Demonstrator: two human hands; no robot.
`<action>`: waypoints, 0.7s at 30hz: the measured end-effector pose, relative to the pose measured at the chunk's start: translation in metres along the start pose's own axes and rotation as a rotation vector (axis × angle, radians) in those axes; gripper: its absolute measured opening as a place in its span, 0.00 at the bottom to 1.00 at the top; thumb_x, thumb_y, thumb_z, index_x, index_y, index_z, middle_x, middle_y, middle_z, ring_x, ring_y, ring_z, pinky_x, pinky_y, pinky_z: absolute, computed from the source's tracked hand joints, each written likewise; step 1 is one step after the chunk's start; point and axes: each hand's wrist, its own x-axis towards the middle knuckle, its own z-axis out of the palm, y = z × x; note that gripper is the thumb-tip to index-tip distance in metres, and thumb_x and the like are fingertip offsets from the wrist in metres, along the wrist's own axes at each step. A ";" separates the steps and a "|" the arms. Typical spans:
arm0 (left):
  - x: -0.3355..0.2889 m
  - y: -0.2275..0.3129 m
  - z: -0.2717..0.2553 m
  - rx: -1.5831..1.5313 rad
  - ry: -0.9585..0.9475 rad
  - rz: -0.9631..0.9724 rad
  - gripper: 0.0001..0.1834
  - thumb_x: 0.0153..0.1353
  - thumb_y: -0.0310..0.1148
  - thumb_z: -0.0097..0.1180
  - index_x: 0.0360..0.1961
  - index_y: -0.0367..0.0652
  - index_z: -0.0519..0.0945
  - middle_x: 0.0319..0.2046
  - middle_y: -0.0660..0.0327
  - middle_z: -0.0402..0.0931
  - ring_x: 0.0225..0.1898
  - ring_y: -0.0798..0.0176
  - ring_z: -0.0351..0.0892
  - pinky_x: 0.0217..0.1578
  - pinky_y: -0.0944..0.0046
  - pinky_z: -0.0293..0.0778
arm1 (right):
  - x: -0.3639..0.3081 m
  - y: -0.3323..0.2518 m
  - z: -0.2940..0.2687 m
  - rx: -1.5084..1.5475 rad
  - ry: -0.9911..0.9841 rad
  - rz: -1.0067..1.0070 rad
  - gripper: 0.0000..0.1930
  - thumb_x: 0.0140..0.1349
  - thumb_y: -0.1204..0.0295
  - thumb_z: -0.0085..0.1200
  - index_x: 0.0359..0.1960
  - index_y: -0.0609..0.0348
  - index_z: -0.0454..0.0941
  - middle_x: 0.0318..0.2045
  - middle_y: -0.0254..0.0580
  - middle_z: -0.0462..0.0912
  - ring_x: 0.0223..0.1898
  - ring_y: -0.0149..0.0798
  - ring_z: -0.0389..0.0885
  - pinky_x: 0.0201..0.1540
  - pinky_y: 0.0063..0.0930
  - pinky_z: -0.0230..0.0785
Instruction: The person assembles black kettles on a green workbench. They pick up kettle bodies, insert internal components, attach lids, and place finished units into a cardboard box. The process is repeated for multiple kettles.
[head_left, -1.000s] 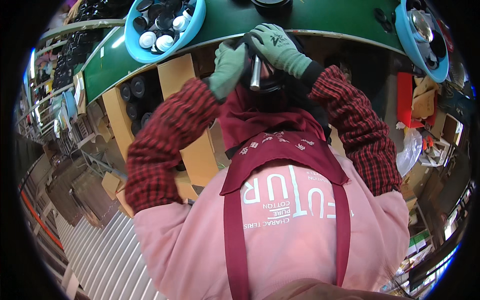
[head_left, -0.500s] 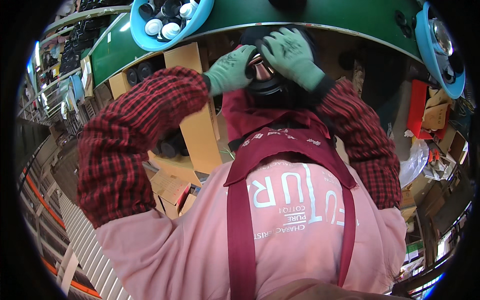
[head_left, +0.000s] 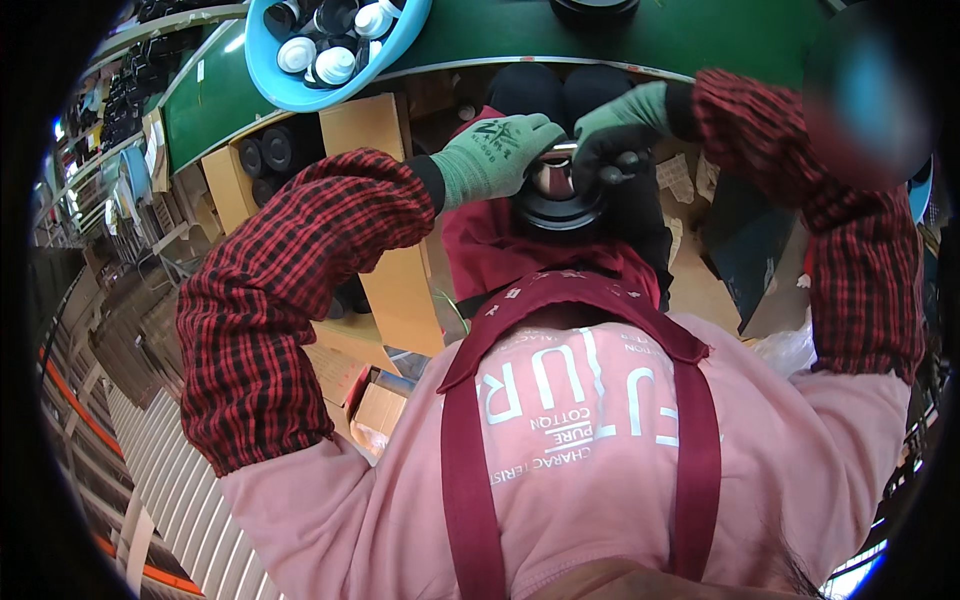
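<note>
A shiny metal vessel with a wide, round black base [head_left: 557, 212] is held over my lap, above the maroon apron. My left hand [head_left: 497, 157], in a green glove, grips its left side, fingers wrapped around the upper rim. At the right of that rim is my right hand [head_left: 620, 140], also gloved; its fingers are curled in with the dark palm side showing. Whether a small part is pinched in them is hidden. The inside of the vessel cannot be seen well.
A blue basin [head_left: 262, 60] of black and white round parts stands on the green table [head_left: 480, 40] at the far left. Black round pieces [head_left: 597, 6] lie at its far middle. Left of my lap is an open cardboard box [head_left: 400, 270]. A blurred dark shape covers the upper right.
Both hands and the vessel have come nearer to me and slightly right. The right hand has turned from lying over the top to curled fingers at the side, its elbow swung outward.
</note>
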 end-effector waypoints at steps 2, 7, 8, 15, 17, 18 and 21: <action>-0.002 -0.008 0.005 0.037 0.046 0.062 0.25 0.52 0.24 0.62 0.53 0.45 0.76 0.46 0.56 0.77 0.52 0.49 0.80 0.50 0.54 0.77 | -0.002 0.001 0.014 0.081 0.111 0.003 0.17 0.66 0.61 0.55 0.19 0.51 0.72 0.09 0.26 0.64 0.10 0.23 0.61 0.13 0.21 0.52; 0.043 -0.044 0.009 0.295 0.087 0.485 0.22 0.51 0.31 0.64 0.50 0.52 0.78 0.46 0.64 0.75 0.48 0.58 0.79 0.42 0.60 0.81 | -0.008 0.011 0.067 0.572 0.322 -0.005 0.18 0.63 0.56 0.56 0.18 0.47 0.69 0.09 0.25 0.63 0.09 0.24 0.59 0.13 0.22 0.49; 0.053 -0.046 0.011 0.292 0.093 0.562 0.21 0.52 0.32 0.63 0.49 0.52 0.78 0.46 0.64 0.75 0.48 0.58 0.79 0.41 0.61 0.81 | -0.005 0.012 0.081 0.678 0.370 -0.021 0.18 0.62 0.56 0.57 0.18 0.47 0.69 0.09 0.25 0.63 0.09 0.24 0.58 0.13 0.22 0.48; 0.091 -0.038 0.009 0.324 0.078 0.981 0.16 0.54 0.36 0.63 0.44 0.49 0.78 0.50 0.60 0.74 0.52 0.54 0.76 0.42 0.57 0.83 | 0.025 -0.008 0.144 1.340 0.513 -0.092 0.20 0.64 0.60 0.57 0.18 0.44 0.62 0.09 0.26 0.59 0.08 0.28 0.56 0.13 0.24 0.46; 0.094 -0.037 0.009 0.335 0.091 1.036 0.14 0.54 0.35 0.63 0.43 0.49 0.77 0.49 0.60 0.74 0.53 0.53 0.76 0.42 0.56 0.83 | 0.028 -0.013 0.149 1.379 0.569 -0.137 0.19 0.66 0.60 0.57 0.18 0.45 0.65 0.09 0.26 0.62 0.08 0.26 0.57 0.13 0.23 0.47; 0.091 -0.039 0.009 0.362 0.026 0.982 0.19 0.55 0.35 0.63 0.49 0.50 0.78 0.52 0.59 0.74 0.54 0.53 0.76 0.49 0.53 0.81 | 0.022 -0.014 0.148 1.276 0.588 -0.136 0.18 0.65 0.59 0.57 0.19 0.46 0.67 0.10 0.26 0.63 0.09 0.27 0.58 0.14 0.24 0.49; 0.073 -0.031 0.004 0.417 0.248 0.763 0.29 0.53 0.37 0.66 0.58 0.52 0.77 0.55 0.58 0.74 0.58 0.51 0.75 0.59 0.50 0.75 | -0.014 0.004 0.130 0.881 0.610 -0.066 0.12 0.66 0.57 0.60 0.28 0.49 0.79 0.17 0.27 0.75 0.12 0.25 0.67 0.16 0.23 0.57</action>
